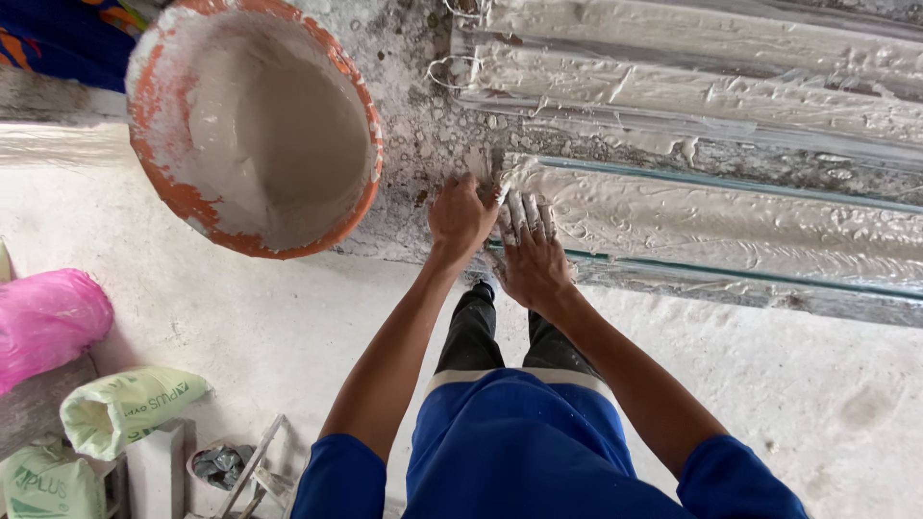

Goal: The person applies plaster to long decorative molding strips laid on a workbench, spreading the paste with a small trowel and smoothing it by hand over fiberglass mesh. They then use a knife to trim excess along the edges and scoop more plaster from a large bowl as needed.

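A long mould filled with wet white plaster [731,226] lies across the floor to the right, its surface rippled. My right hand [529,250] rests flat on the mould's left end, fingers spread and coated in plaster. My left hand [460,216] presses beside it at the mould's end, fingers curled against the rough speckled floor. More plaster-filled moulds [692,67] lie parallel beyond. An orange bucket [154,125] caked in plaster, holding wet white mix, stands to the upper left of my hands.
A pink plastic bag [43,322] sits at the left edge. Green-and-white sacks [125,408] lie at the lower left beside a white block and a metal frame [255,471]. Pale dusty floor [817,404] spreads to the right.
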A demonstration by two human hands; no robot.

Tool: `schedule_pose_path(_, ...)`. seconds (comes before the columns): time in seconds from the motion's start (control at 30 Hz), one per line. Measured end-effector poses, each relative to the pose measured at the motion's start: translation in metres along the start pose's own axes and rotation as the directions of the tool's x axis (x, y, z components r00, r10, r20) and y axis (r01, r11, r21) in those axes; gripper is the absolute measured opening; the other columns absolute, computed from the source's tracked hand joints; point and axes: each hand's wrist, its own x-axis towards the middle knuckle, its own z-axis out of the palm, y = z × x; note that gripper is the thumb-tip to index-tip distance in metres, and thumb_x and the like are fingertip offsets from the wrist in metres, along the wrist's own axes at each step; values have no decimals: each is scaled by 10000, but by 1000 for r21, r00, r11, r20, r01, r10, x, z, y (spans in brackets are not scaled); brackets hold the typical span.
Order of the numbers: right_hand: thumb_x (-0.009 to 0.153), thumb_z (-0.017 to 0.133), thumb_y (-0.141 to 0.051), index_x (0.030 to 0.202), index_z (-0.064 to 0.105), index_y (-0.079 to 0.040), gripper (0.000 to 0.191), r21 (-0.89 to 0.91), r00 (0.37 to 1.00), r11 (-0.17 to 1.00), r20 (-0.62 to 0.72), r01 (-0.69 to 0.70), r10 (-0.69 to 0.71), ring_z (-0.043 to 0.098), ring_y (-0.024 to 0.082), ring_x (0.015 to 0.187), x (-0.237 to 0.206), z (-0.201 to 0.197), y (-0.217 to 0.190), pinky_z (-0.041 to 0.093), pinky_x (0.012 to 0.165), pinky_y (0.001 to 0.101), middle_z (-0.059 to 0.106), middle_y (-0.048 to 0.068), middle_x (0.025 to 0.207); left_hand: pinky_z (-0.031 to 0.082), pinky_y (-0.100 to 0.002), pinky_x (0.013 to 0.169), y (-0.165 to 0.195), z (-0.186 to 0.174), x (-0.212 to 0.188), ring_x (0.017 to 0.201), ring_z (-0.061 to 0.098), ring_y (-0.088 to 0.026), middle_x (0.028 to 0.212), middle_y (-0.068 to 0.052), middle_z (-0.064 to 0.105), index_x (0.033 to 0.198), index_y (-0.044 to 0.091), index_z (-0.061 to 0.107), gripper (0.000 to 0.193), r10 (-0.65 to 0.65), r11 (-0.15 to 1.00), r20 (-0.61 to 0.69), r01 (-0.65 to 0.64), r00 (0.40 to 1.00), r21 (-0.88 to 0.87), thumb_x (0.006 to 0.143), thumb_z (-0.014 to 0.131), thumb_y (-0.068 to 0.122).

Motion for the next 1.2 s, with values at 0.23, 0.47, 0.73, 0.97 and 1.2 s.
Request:
schedule_pose_path(0.23, 1028, 227, -593, 1591, 210, -35, 793, -189, 995, 979, 82, 76, -61, 67, 370, 1561, 9, -7, 4, 40, 1274, 491, 116, 227, 1665, 517, -426, 699, 3, 10, 26, 802, 662, -199, 1008, -88, 694, 1068, 105, 708, 386, 85, 976, -134, -55, 987, 211, 903, 755, 450)
schedule_pose_path(0.47, 1010, 272, -607, 1557, 333, -13, 809, 38, 996, 996, -33, -84, 85, 199, 388, 1534, -42, -12, 64, 120, 1258, 512, 203, 262, 1662, 555, -357, 588, -18, 16, 20, 760, 636, -195, 1037, -95, 669, 1123, 57, 662, 363, 61, 998, 17, -61, 998, -4, 983, 676, 392)
schedule_pose_path(0.73, 1045, 226, -592, 1550, 286, 19, 794, 59, 1000, 998, -1, -3, 3, 149, 394, 1546, -7, -13, 32, 118, 1261, 496, 166, 260, 1655, 621, -365, 603, -35, 10, 4, 850, 683, -245, 1186, -160, 602, 1310, 31, 558, 604, 264, 964, 6, -264, 964, -17, 803, 789, 264)
schedule_pose_path(0.97, 1059, 152, -592, 1592, 187, 29, 819, 30, 999, 998, -18, 52, -51, 105, 400, 1547, 8, -16, 5, 87, 1257, 476, 151, 258, 1662, 599, -471, 772, -38, 3, -5, 1015, 684, -328, 1184, -169, 604, 1241, 45, 545, 606, 316, 948, -48, -313, 948, 58, 794, 876, 284)
schedule_pose_path(1.2, 1019, 203, -574, 1560, 250, 13, 799, -41, 997, 996, -33, 74, -75, 149, 368, 1540, 2, -19, 18, 101, 1263, 470, 201, 238, 1645, 625, -440, 741, -34, 6, 2, 984, 700, -311, 1196, -165, 595, 1287, 34, 515, 657, 282, 957, -30, -279, 959, 82, 773, 872, 234)
